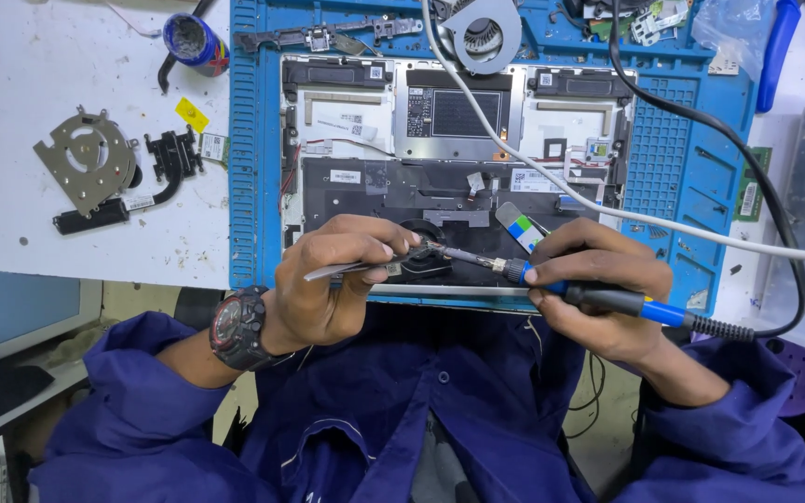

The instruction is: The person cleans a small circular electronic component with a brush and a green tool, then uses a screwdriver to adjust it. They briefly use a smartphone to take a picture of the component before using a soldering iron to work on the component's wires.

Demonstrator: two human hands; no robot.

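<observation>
The right hand (pixel 593 289) grips a soldering iron (pixel 552 284) like a pen, fingers clamped on its blue handle, steadying the tip at the opened laptop's (pixel 449 149) near edge. There the left hand (pixel 337 279) pinches tweezers (pixel 347 270), bracing the work.

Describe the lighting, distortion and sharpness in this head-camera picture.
Head view: bright, even light from above, with soft shadows under the left hand and right hand. The white table is nearly washed out. Wide-angle bending curves the blue mat edges. The soldering iron and the opened laptop are sharp; the blue sleeves at the bottom look softer.
</observation>
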